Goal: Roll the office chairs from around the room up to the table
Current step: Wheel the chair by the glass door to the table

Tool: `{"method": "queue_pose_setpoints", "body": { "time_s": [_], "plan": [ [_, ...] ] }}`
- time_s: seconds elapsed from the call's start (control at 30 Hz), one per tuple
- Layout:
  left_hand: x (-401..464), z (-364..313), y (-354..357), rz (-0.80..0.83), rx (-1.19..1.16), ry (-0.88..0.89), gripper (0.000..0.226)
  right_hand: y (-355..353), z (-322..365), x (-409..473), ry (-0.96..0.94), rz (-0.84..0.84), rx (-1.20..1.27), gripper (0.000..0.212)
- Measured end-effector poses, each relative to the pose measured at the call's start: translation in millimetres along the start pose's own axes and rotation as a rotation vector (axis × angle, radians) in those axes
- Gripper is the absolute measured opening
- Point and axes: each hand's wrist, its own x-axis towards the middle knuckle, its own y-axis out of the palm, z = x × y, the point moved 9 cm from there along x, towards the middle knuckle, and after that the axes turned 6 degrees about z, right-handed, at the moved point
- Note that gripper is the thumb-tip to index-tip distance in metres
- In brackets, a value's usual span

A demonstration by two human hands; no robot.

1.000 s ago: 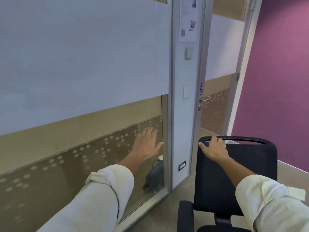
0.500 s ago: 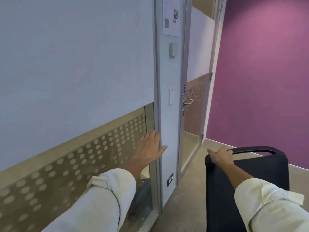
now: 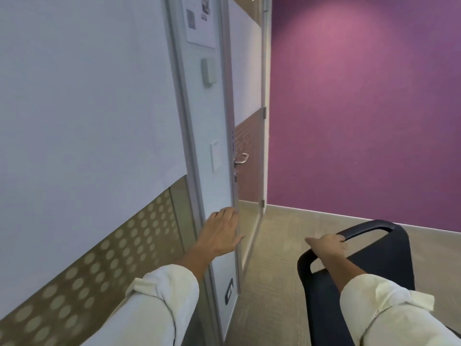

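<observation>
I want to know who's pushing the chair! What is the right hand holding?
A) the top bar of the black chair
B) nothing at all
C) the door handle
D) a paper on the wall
A: the right hand is curled over the top bar of the black chair, while the left hand is open near the door frame.

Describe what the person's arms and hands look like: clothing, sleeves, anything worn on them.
Both arms wear cream, off-white fabric sleeves, rolled up below the elbow into thick cuffs. The left sleeve has a folded edge sticking out at the roll; the right sleeve shows a small buttoned-looking tab on its outer side. The left hand and right hand are bare: no gloves or watch visible. Blur hides whether any ring is worn.
</observation>
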Motion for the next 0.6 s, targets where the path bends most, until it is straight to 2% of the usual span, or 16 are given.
{"method": "queue_pose_setpoints", "body": {
  "time_s": [0.07, 0.2, 0.27, 0.43, 0.6],
  "plan": [
    [31.8, -7.2, 6.3, 0.0, 0.001, 0.039, 0.062, 1.5, -6.4, 20.6, 0.065, 0.033, 0.056, 0.117],
    [91.5, -25.7, 17.2, 0.012, -0.024, 0.138, 0.064, 7.2, -24.5, 39.1, 0.195, 0.063, 0.221, 0.103],
    [117.1, -42.2, 24.6, 0.018, -0.013, 0.22, 0.068, 8.5, -26.0, 39.5, 0.202, 0.057, 0.243, 0.101],
    [158.8, -110.3, 48.0, 0.016, 0.183, 0.549, 0.071, 12.2, -25.1, 26.7, 0.154, 0.054, 0.242, 0.1],
    [185.1, -172.6, 60.1, 0.026, 0.166, 0.741, 0.077, 26.1, -24.3, 1.4, 0.149, 0.095, 0.147, 0.092]
  ]
}}
